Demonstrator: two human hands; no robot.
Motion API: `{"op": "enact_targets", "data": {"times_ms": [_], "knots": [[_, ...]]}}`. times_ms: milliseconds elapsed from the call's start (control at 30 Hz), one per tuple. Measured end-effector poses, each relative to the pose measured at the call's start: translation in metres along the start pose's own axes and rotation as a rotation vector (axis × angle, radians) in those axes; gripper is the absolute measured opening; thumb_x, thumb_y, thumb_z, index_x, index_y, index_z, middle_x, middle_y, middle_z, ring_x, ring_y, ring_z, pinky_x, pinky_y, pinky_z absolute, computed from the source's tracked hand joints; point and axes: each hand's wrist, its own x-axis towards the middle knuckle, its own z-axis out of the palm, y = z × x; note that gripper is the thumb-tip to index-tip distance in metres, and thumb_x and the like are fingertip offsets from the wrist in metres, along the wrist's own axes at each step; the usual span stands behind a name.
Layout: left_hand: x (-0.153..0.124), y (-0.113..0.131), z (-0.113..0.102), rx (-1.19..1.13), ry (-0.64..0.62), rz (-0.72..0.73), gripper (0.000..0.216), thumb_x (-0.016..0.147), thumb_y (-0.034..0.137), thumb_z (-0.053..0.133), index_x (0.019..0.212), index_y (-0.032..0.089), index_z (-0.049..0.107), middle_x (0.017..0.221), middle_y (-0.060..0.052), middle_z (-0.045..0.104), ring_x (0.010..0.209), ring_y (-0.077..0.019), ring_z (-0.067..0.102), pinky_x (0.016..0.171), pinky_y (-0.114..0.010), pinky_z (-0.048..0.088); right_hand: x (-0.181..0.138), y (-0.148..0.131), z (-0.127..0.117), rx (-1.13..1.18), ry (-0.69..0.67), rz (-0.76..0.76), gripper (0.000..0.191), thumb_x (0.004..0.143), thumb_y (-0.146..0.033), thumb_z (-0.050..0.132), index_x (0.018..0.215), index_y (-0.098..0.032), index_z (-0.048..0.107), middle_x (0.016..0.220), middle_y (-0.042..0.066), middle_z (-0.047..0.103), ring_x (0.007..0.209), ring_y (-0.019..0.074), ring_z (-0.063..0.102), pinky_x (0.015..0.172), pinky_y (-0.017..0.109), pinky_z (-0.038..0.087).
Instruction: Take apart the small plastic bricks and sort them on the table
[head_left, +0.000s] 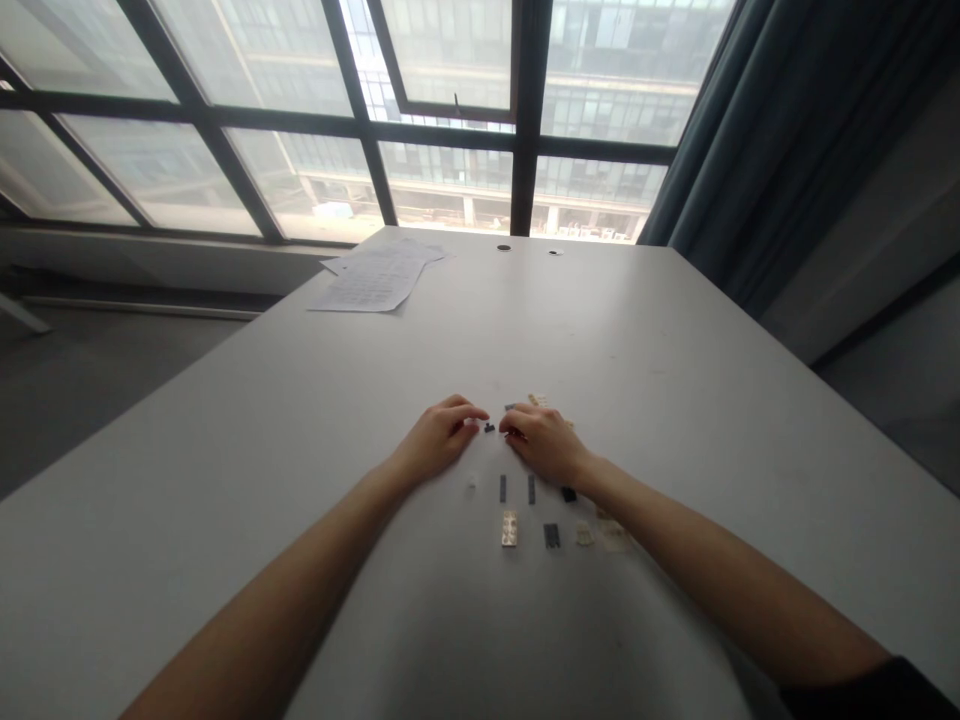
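A small dark building-block piece [490,428] lies on the white table between my hands. My left hand [439,437] rests just left of it, index finger and thumb apart, holding nothing. On the other side is my right hand [544,443], its fingers curled close together; whatever they hold, if anything, is too small to make out. Behind the right hand, a grey piece [511,407] and cream pieces [538,400] are partly covered. Nearer me lie two narrow grey strips, the left strip [502,488] and the right strip [532,489], with a small white piece [472,483] beside them.
A shiny gold studded plate [510,529], a dark grey plate [552,536] and a cream piece [584,534] lie in front. A black piece [569,494] and pale pieces [615,537] sit by my right forearm. Papers [367,282] lie at the far left.
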Motion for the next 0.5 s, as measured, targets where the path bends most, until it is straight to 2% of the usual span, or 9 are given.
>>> {"op": "enact_targets", "data": {"times_ms": [133, 333, 500], "knots": [[-0.003, -0.002, 0.002, 0.042, 0.031, 0.041, 0.025, 0.086, 0.023, 0.049, 0.097, 0.021, 0.071, 0.098, -0.005, 0.062, 0.078, -0.0138, 0.059, 0.078, -0.026, 0.048, -0.006, 0.000, -0.002, -0.008, 0.007, 0.003, 0.019, 0.084, -0.007, 0.056, 0.094, -0.019, 0.066, 0.095, 0.004, 0.065, 0.084, 0.0158, 0.059, 0.080, 0.028, 0.043], [-0.006, -0.001, 0.004, 0.109, 0.028, 0.090, 0.027, 0.088, 0.022, 0.047, 0.103, 0.021, 0.069, 0.102, -0.006, 0.062, 0.088, -0.0167, 0.059, 0.084, -0.028, 0.048, -0.014, 0.007, -0.010, -0.011, -0.002, 0.015, 0.019, 0.079, -0.008, 0.063, 0.094, -0.019, 0.067, 0.089, 0.003, 0.064, 0.080, 0.0156, 0.059, 0.079, 0.028, 0.045], [-0.007, -0.002, 0.003, 0.131, 0.009, 0.118, 0.028, 0.089, 0.021, 0.046, 0.105, 0.021, 0.069, 0.103, -0.006, 0.063, 0.093, -0.0189, 0.058, 0.088, -0.032, 0.047, -0.015, 0.010, -0.017, -0.043, -0.035, 0.003, 0.021, 0.078, -0.010, 0.064, 0.098, -0.016, 0.068, 0.097, 0.007, 0.064, 0.089, 0.0178, 0.059, 0.085, 0.031, 0.046]]}}
